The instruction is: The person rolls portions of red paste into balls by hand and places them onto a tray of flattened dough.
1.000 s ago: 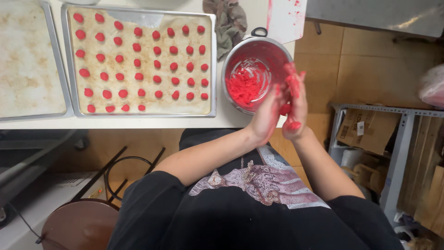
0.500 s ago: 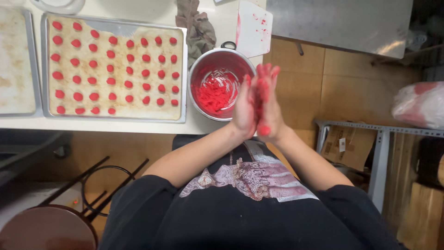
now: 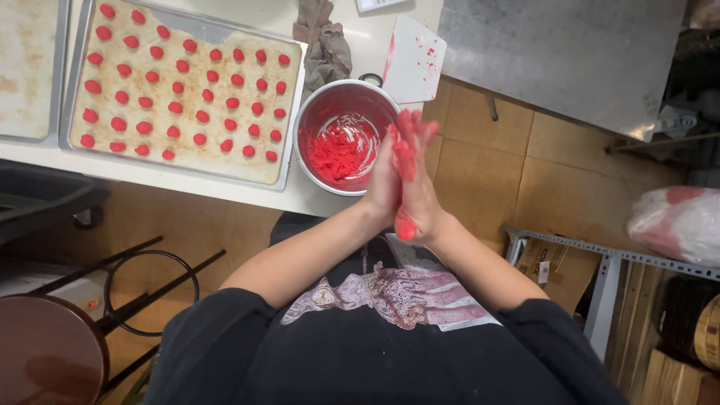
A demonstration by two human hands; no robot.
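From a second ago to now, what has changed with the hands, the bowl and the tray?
A second ago the left hand and right hand were slightly apart beside the metal bowl; now they are pressed palm to palm, fingers straight, with red dough showing between the palms. Nothing was picked up from the bowl or set down. The bowl of red dough and the baking tray of red balls stayed put.
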